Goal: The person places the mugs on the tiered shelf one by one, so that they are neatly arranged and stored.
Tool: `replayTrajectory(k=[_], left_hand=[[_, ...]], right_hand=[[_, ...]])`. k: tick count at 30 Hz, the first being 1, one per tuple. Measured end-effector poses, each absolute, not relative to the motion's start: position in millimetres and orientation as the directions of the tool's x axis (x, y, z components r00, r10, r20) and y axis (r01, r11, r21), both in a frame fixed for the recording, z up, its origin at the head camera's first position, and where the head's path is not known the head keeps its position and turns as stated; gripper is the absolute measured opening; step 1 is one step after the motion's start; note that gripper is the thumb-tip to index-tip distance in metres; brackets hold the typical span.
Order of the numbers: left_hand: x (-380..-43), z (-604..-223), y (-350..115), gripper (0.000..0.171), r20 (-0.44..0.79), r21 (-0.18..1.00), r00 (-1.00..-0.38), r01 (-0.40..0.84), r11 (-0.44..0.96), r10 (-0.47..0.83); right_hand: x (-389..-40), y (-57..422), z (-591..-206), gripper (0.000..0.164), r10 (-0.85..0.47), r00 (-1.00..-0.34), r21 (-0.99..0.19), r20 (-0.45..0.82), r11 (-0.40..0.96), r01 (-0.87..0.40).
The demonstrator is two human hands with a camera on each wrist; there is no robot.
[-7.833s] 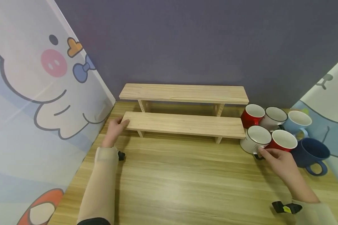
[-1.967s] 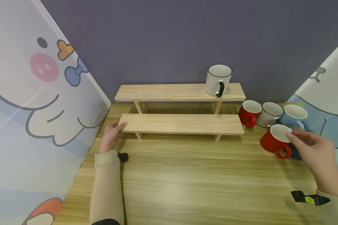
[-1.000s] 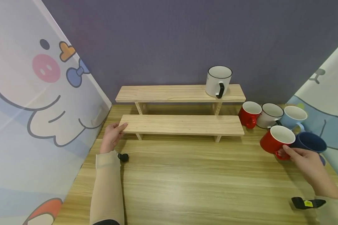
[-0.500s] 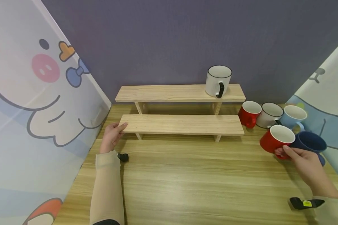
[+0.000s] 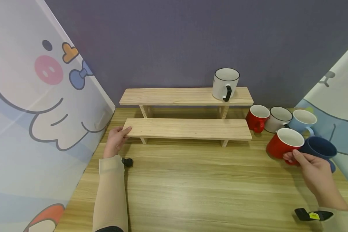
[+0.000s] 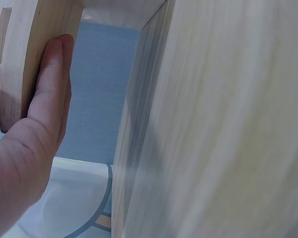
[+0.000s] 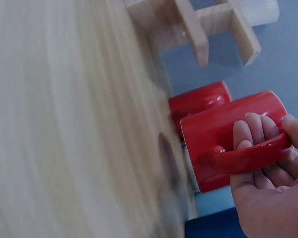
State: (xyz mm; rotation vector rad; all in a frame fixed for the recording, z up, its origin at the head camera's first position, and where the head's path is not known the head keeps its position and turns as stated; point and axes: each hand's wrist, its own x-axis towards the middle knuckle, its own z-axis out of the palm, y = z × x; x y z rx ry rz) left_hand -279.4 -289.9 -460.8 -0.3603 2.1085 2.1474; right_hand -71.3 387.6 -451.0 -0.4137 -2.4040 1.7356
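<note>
Gripping red mug [image 5: 280,146], one of two: right hand [image 5: 315,168]. Pinching shelf [image 5: 188,128]: left hand [image 5: 115,140]. Other mugs [image 5: 223,86]: four.

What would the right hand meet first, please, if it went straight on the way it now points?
The front red mug, which the right hand holds. Past that, probably the rear red mug, though the white mug beside it lies near the same line and depth is unclear.

Held red mug [image 7: 213,130] v. glossy, smooth; rack [image 5: 188,128] matt wood; tabletop [image 5: 185,183] wood-grain w/ slight sheen
</note>
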Motion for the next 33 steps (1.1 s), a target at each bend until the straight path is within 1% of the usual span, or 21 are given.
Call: replayTrajectory(k=[3,6,8,11,16,19,21,23,27,30,32,33], left_hand=[[-279,-460,-289,0.053,-0.243,0.970,-0.966,-0.241,-0.032,-0.088],[-279,-461,-289,0.054,-0.245,0.970,-0.965,-0.243,-0.034,-0.091],[-279,-461,-289,0.054,-0.248,0.969,-0.964,-0.245,-0.037,-0.093],[-280,-461,-289,0.054,-0.252,0.968,-0.963,-0.249,-0.040,-0.097],[-280,-461,-289,0.053,-0.253,0.967,-0.962,-0.251,-0.033,-0.103],[-280,-461,-289,0.051,-0.252,0.968,-0.962,-0.251,-0.022,-0.106],[-280,-461,-289,0.050,-0.250,0.968,-0.963,-0.249,-0.022,-0.105],[-279,-461,-289,0.049,-0.247,0.969,-0.964,-0.246,-0.028,-0.100],[-279,-461,-289,0.048,-0.251,0.968,-0.963,-0.248,-0.038,-0.099],[-279,-460,-290,0.052,-0.260,0.966,-0.961,-0.258,-0.032,-0.091],[-280,-459,-290,0.052,-0.266,0.964,-0.961,-0.264,-0.036,-0.079],[-279,-458,-290,0.052,-0.270,0.963,-0.960,-0.268,-0.039,-0.071]], right_hand=[[-70,382,-445,0.025,0.311,-0.950,-0.983,-0.014,0.168,0.070],[-70,375,-437,0.021,0.291,-0.956,-0.999,0.027,0.045,-0.014],[-70,370,-432,0.020,0.271,-0.961,-0.998,0.063,-0.002,-0.066],[-71,362,-425,0.020,0.235,-0.966,-0.992,0.111,-0.029,-0.121],[-72,349,-411,0.021,0.188,-0.973,-0.991,0.134,0.004,-0.135],[-73,341,-401,0.022,0.165,-0.979,-0.990,0.124,0.091,-0.110],[-75,335,-395,0.024,0.152,-0.981,-0.978,0.124,0.186,-0.095],[-78,329,-389,0.025,0.134,-0.984,-0.975,0.116,0.203,-0.088],[-86,314,-382,0.028,0.096,-0.988,-0.983,0.124,0.145,-0.109],[-91,305,-378,0.028,0.068,-0.987,-0.978,0.146,0.160,-0.134],[-94,300,-376,0.029,0.050,-0.987,-0.967,0.152,0.216,-0.138],[-96,297,-375,0.028,0.034,-0.987,-0.967,0.156,0.210,-0.146]])
